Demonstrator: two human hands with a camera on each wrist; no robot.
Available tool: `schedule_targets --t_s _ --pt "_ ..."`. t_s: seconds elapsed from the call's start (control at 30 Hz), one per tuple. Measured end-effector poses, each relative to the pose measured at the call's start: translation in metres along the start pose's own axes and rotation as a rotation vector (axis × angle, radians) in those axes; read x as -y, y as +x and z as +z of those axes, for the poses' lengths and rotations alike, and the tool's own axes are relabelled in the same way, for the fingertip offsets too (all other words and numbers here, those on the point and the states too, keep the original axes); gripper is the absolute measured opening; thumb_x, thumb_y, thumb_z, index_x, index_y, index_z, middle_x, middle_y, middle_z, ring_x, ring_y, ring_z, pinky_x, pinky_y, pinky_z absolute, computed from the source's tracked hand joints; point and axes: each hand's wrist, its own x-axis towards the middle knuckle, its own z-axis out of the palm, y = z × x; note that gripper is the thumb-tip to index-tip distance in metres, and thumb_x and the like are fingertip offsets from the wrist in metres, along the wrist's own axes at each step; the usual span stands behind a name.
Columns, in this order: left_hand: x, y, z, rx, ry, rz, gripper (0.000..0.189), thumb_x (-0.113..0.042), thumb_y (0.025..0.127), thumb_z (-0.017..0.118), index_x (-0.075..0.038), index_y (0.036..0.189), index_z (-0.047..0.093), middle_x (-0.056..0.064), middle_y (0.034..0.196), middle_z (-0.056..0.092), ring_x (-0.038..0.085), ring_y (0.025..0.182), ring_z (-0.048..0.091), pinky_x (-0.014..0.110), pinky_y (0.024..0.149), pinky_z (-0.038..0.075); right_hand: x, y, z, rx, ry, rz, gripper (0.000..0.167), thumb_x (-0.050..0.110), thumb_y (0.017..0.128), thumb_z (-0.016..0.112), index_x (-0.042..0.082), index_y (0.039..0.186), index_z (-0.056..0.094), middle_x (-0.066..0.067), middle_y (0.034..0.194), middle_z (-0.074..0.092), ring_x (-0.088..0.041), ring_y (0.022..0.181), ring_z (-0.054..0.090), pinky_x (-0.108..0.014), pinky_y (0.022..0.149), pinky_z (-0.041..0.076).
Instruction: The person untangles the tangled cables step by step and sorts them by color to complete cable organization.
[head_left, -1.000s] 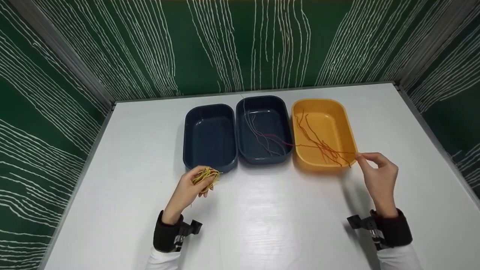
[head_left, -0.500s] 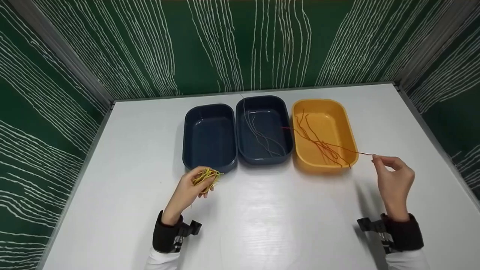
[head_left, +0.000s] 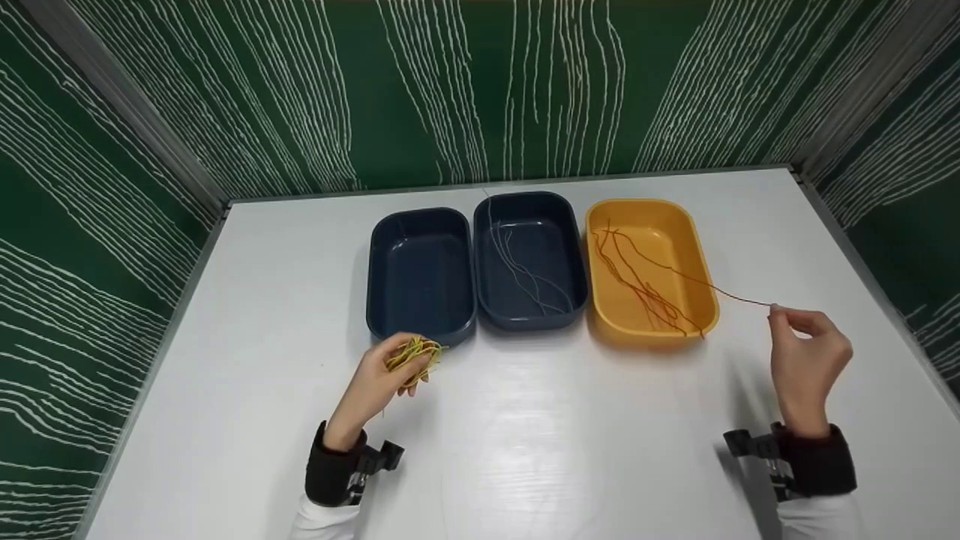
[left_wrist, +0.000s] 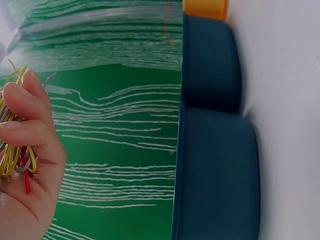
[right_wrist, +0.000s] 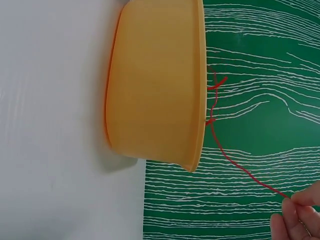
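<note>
My left hand (head_left: 375, 382) holds a tangled bundle of thin wires (head_left: 412, 358) just in front of the left dark blue bin (head_left: 421, 292). Mostly yellow, the bundle also shows grey and a red wire end (left_wrist: 27, 184) in the left wrist view. Right of the yellow bin (head_left: 651, 339), my right hand (head_left: 810, 360) pinches the end of one red wire (head_left: 739, 298) between thumb and fingertips. That wire runs slack over the bin's right rim to its far left part. Several other red wires (head_left: 645, 292) lie in the yellow bin.
In the middle dark blue bin (head_left: 532, 322) are a few grey wires (head_left: 517, 264), one poking past the back rim. The three bins stand side by side on a white table (head_left: 525, 450). Green walls (head_left: 405, 150) with white wavy lines enclose the back and sides.
My right hand has moved right, drawing the red wire along; its far end left the middle bin and is now over the yellow bin. The left hand has stayed put with its bundle.
</note>
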Motion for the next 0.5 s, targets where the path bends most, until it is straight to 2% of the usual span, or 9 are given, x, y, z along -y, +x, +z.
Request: schedule_targets --t_s 0.17,0.33,0.5 --pt "-0.001 -0.001 0.001 0.003 0.006 0.005 0.022 -0.005 0.087 0.055 0.004 0.107 0.054 0.014 0.071 0.058 0.012 0.05 0.048 0.022 0.046 0.037 0.0 0.003 0.005 -0.016 -0.042 -0.017 0.018 0.009 0.079 0.06 -0.008 0.076 0.065 0.035 0.059 0.044 0.012 0.06 0.043 -0.014 0.064 0.032" --pt "-0.002 -0.001 0.003 0.002 0.012 0.007 0.023 -0.005 0.087 0.055 0.004 0.107 0.054 0.012 0.071 0.058 0.012 0.05 0.048 0.022 0.046 0.037 -0.001 0.006 0.011 -0.001 -0.083 -0.027 0.02 0.009 0.079 0.058 -0.01 0.079 0.065 0.038 0.059 0.041 0.014 0.06 0.041 -0.013 0.064 0.032" --pt "-0.003 0.0 0.004 0.015 0.011 0.009 0.022 -0.004 0.087 0.054 0.006 0.107 0.053 0.015 0.071 0.058 0.011 0.05 0.048 0.022 0.045 0.037 -0.002 0.008 0.019 0.023 -0.115 -0.04 0.019 0.008 0.079 0.059 -0.009 0.078 0.066 0.038 0.058 0.038 0.016 0.059 0.039 -0.011 0.064 0.031"
